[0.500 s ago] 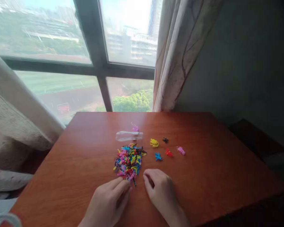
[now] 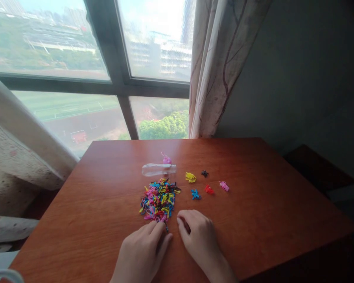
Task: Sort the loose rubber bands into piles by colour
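A loose heap of small multicoloured rubber bands (image 2: pixel 158 199) lies on the brown table. At its near edge, my left hand (image 2: pixel 144 247) has its fingertips against the bands. Its thumb stands apart from the index finger, with a dark band showing beside the tips. My right hand (image 2: pixel 198 234) rests on the table to the right of the heap, fingers curled and thumb tip close to the index finger. Whatever it may hold is hidden. Beyond it lie small single-colour bunches: yellow bands (image 2: pixel 190 177), black bands (image 2: pixel 204 173), blue bands (image 2: pixel 196 194), red bands (image 2: pixel 209 189) and pink bands (image 2: pixel 224 186).
Behind the heap lies a clear plastic tube-like container (image 2: pixel 156 169), with a pink round item (image 2: pixel 166 160) just past it. The table (image 2: pixel 271 204) meets a window with curtains (image 2: pixel 209 78) at the back. A whitish curved object (image 2: pixel 6 274) shows at the lower left.
My left hand has shifted slightly right, and its thumb has parted from the index finger. My right hand keeps its curled pose. The whole view has moved a little.
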A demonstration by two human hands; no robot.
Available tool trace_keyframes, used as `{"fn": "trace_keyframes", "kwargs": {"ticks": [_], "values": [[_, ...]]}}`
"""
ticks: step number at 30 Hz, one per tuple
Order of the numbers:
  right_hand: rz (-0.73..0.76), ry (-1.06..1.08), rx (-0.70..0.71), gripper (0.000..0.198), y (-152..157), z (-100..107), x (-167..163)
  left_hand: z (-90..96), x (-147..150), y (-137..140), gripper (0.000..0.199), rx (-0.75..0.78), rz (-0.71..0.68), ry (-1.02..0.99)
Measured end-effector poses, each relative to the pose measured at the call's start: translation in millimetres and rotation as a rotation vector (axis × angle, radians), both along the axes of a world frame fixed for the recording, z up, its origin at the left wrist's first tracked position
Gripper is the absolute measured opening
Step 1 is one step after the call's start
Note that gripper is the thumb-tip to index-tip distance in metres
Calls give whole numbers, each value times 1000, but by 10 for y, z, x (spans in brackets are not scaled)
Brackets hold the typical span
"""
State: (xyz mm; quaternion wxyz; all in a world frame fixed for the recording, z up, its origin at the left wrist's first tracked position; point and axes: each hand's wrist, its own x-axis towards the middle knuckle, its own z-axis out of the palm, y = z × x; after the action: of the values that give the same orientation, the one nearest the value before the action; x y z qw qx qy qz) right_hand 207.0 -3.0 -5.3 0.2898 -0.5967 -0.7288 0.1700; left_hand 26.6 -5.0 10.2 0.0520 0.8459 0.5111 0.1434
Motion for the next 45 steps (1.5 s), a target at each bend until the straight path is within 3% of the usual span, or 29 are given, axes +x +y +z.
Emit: {"fn": "trace_keyframes", "kwargs": {"ticks": [19,24,27,30,37,45], "values": [[-10,6,0,16,4,-7,-3,93,-104,69,17,20,7,-171],[-10,-24,7,15,5,-5,-5,389,54,350,19,-3,-34,-109],[-20,-37,2,15,12,-3,-1,620,292,620,20,-66,-63,-74],[-41,-68,-3,16,19,2,2,733,588,924,20,-146,-120,12],[-29,-44,2,16,9,9,-4,543,1148,1466,23,-201,-193,98],[-26,23,-7,17,18,-8,-6,326,1361,1708,34,-286,-262,221]]}}
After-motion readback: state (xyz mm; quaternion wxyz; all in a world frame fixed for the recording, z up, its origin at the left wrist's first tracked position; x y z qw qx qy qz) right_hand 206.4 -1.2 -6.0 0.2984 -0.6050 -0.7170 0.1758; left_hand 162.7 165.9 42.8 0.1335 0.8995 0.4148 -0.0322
